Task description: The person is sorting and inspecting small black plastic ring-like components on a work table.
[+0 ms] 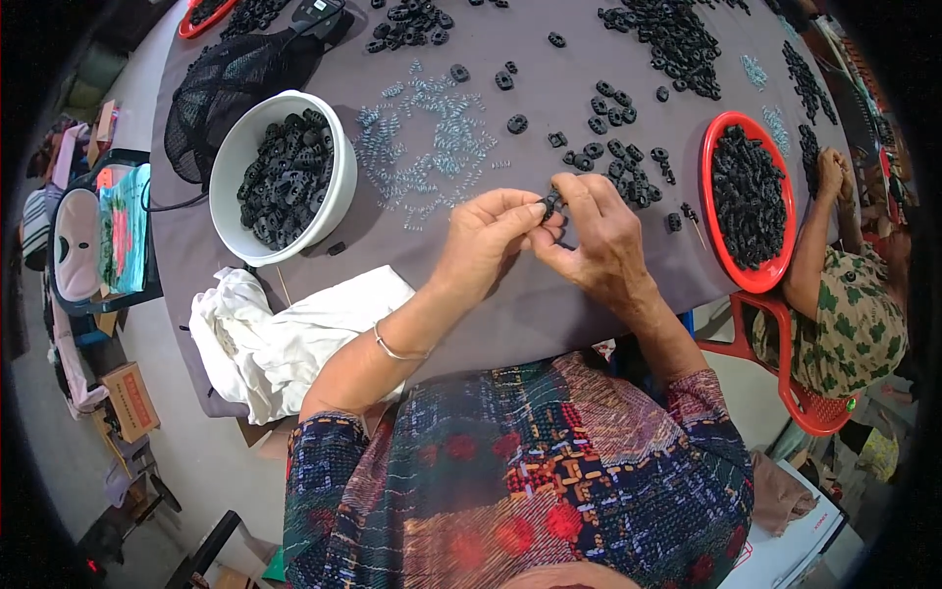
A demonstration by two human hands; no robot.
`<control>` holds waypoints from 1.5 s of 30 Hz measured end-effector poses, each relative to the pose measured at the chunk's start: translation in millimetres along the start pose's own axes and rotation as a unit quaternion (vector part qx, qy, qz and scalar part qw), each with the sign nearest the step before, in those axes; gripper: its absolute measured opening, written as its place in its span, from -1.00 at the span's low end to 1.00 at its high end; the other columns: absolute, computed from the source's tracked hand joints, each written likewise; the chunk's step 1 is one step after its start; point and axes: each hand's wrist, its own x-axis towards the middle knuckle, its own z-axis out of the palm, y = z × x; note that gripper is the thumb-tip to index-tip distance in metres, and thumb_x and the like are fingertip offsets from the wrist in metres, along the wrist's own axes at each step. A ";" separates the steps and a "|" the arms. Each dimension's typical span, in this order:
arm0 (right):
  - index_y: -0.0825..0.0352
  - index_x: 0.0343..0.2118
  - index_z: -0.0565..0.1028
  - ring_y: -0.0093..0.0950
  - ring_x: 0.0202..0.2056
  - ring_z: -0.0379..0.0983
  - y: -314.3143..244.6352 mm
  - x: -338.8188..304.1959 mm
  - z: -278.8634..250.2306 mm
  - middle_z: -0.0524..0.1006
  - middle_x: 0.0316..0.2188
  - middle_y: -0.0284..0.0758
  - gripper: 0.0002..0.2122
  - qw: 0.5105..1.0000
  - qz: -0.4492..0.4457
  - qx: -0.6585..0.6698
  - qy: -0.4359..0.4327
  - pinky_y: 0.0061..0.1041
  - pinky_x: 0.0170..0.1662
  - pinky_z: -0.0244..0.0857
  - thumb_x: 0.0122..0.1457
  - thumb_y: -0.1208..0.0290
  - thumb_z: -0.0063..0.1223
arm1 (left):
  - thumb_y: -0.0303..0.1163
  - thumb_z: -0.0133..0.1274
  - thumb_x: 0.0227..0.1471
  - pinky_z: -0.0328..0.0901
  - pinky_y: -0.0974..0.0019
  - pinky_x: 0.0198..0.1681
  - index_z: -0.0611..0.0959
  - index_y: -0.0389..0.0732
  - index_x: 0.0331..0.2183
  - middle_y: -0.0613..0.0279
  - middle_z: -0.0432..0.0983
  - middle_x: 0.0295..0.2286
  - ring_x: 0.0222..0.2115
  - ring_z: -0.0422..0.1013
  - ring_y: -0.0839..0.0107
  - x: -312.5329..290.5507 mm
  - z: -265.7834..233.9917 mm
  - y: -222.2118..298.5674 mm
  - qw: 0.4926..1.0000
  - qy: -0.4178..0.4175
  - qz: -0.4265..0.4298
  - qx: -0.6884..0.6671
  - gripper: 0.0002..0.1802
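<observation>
A small black part (551, 201) sits pinched in the narrow grip of a person's left hand (491, 231) and right hand (597, 236), neither nearer, inward of the bench's (520, 299) near edge, its long axis unclear; coil springs (446, 137) lie beyond the left hand

I see a grey table (574, 83). A white bowl (231, 162), red tray (754, 280), springs (446, 137) and black parts (677, 59) sit on it.
</observation>
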 end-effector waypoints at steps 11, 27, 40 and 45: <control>0.40 -0.26 0.38 -0.30 -0.44 0.40 -4.2 2.1 -0.2 0.38 -0.47 -0.25 -0.61 0.998 0.028 -0.017 -0.045 -0.41 -0.43 0.33 -0.21 0.41 0.19 | -0.53 0.00 0.04 0.39 0.44 -0.32 0.52 -0.41 -0.35 0.09 0.52 -0.42 -0.41 0.46 0.46 -1.7 2.9 0.9 1.000 0.021 0.007 0.011 -0.87; 0.35 -0.37 0.38 -0.35 -0.50 0.38 -0.6 3.2 3.4 0.34 -0.58 -0.32 -0.70 0.999 0.023 0.005 -0.026 -0.43 -0.51 0.30 -0.22 0.40 0.16 | -0.54 0.01 0.03 0.38 0.45 -0.33 0.53 -0.39 -0.36 0.10 0.53 -0.43 -0.41 0.47 0.46 0.7 -1.4 -1.5 0.999 0.024 0.024 0.036 -0.89; 0.35 -0.49 0.35 -0.37 -0.60 0.34 11.3 -4.3 9.8 0.28 -0.65 -0.34 -0.75 0.999 -0.028 0.016 -0.001 -0.44 -0.58 0.26 -0.29 0.45 0.14 | -0.55 0.03 0.02 0.33 0.50 -0.42 0.54 -0.39 -0.38 0.16 0.52 -0.47 -0.47 0.43 0.53 -4.9 4.7 6.9 0.994 0.041 -0.015 0.105 -0.90; 0.34 -0.54 0.35 -0.39 -0.64 0.31 14.6 -2.6 10.0 0.28 -0.68 -0.35 -0.79 0.998 -0.062 0.028 0.009 -0.47 -0.60 0.25 -0.29 0.50 0.14 | -0.56 0.02 0.02 0.32 0.51 -0.43 0.55 -0.39 -0.40 0.18 0.52 -0.48 -0.49 0.42 0.55 -5.0 7.1 8.5 0.995 0.039 -0.012 0.094 -0.92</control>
